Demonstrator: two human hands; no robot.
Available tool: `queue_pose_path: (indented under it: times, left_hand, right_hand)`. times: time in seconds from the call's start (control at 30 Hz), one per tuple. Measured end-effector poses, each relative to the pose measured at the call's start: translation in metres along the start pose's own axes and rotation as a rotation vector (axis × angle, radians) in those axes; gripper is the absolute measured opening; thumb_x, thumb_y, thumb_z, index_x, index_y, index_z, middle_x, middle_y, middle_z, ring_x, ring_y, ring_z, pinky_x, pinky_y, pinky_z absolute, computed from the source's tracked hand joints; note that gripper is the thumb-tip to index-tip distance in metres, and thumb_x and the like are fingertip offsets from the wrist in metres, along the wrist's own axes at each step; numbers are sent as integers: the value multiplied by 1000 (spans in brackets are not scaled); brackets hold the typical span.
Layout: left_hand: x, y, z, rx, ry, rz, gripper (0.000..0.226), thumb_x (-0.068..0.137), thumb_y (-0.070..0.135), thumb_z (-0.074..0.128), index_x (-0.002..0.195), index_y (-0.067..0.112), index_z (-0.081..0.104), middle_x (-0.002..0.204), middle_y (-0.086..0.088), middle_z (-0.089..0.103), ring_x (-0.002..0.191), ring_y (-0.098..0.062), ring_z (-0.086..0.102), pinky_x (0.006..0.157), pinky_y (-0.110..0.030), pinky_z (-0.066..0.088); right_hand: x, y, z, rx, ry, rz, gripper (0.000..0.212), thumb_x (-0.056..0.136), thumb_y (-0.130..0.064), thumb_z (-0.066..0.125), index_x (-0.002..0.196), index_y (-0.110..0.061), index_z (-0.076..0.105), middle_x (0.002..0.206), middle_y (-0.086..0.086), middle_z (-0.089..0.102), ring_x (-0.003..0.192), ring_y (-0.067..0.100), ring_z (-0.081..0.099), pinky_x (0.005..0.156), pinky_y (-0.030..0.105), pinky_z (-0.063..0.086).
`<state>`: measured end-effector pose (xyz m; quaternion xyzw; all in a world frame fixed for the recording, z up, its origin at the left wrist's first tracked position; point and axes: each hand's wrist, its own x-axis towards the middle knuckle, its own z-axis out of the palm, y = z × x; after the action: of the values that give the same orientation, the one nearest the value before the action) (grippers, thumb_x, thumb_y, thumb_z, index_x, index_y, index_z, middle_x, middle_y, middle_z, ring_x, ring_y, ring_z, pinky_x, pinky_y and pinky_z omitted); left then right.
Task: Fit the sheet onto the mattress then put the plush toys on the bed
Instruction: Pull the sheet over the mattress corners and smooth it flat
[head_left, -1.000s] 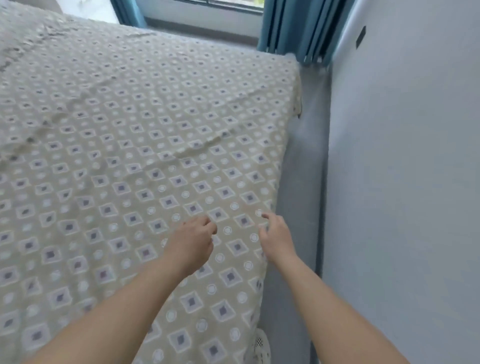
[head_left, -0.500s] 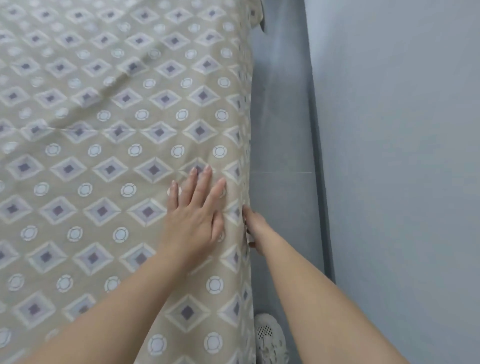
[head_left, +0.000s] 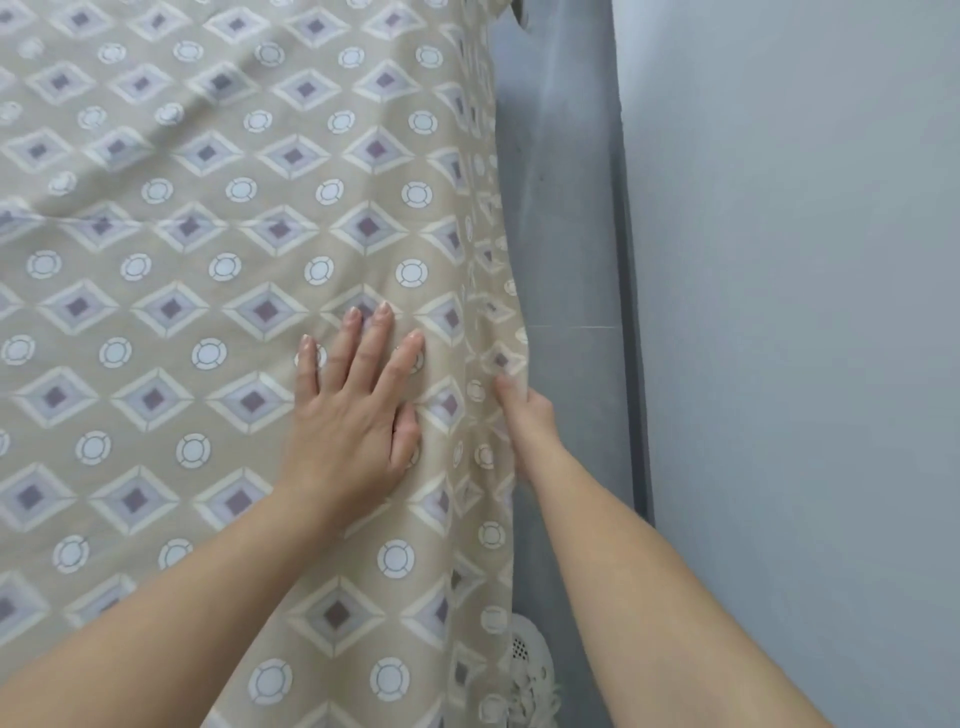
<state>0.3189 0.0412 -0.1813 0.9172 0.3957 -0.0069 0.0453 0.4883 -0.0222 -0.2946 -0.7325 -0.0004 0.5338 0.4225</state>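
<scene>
A grey floor (head_left: 563, 208) ran beside a pale wall (head_left: 805, 260). A white shoe (head_left: 525, 656) with little holes stood on the floor.

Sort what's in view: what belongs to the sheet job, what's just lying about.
Job: sheet; left hand pressing flat on it; right hand at its hanging edge.
Lying about: shoe on the floor; wall.

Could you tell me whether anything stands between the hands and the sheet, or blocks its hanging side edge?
Nothing visible does. The left hand lies flat on the sheet and the right hand touches its hanging edge. Only a white shoe sits on the floor, nearer the person.
</scene>
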Motion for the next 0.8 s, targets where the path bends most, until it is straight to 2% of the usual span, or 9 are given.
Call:
queue_pose_path:
  times: [0.07,0.13,0.23,0.3,0.37,0.43,0.5,0.67,0.8]
  left_hand:
    - [-1,1,-4,-12,-13,-21,62,88,34,31,148,20,34,160,-8,20,148,-28,11,117,-56,7]
    - [-1,7,-6,-27,-21,-28,61,89,35,29,149,22,29,161,-5,17,149,-26,7,117,-55,4]
    - [-5,16,-2,-21,-32,-1,60,92,37,29,150,23,29,161,-4,17,149,-26,8,117,-57,5]
    - [-6,19,-1,-16,-43,0,59,93,38,28,150,25,28,161,-3,16,149,-25,8,117,-56,5]
    - [-5,18,0,-26,-45,-7,60,93,39,26,151,25,27,161,-3,14,149,-24,7,118,-55,4]
    - [-9,17,-1,-27,-43,-5,60,93,40,26,151,24,28,162,-3,13,149,-25,7,118,-55,5]
    - [-20,20,0,-24,-56,3,62,93,42,25,152,25,25,162,-3,11,149,-25,5,117,-57,6]
    - [-65,32,6,8,-70,79,65,92,45,29,152,19,25,161,-5,13,149,-26,6,116,-59,8]
    - [-103,46,11,32,-99,124,64,94,47,26,153,22,19,162,-4,5,150,-24,1,116,-59,7]
  right_hand:
    - [-9,-7,-30,-152,132,-82,28,98,-33,52,99,-9,66,93,8,68,85,23,62,73,31,49]
    - [-14,-1,-67,-347,234,-128,33,101,-35,47,82,-12,61,78,3,62,76,22,56,59,29,39]
    - [-16,8,-88,-465,272,-140,39,101,-38,45,69,-17,52,69,-1,55,70,22,53,56,29,35]
    - [-14,7,-80,-434,254,-124,39,100,-39,46,70,-15,52,71,0,55,72,22,53,57,29,36]
    - [-14,10,-70,-395,154,-41,38,98,-46,47,80,-14,57,80,2,59,76,20,55,61,27,40]
    - [-19,24,-67,-338,21,118,46,90,-62,48,85,-19,63,94,2,66,87,22,62,81,35,52]
    - [-33,39,-70,-248,-112,254,53,82,-71,52,97,-24,69,103,1,73,99,25,68,95,44,52]
    - [-72,78,-77,-59,-387,340,58,81,-54,68,118,-10,67,112,8,72,106,25,68,103,43,47]
    - [-118,103,-78,-15,-499,371,46,89,-34,68,123,-5,64,118,12,69,111,26,66,92,38,53]
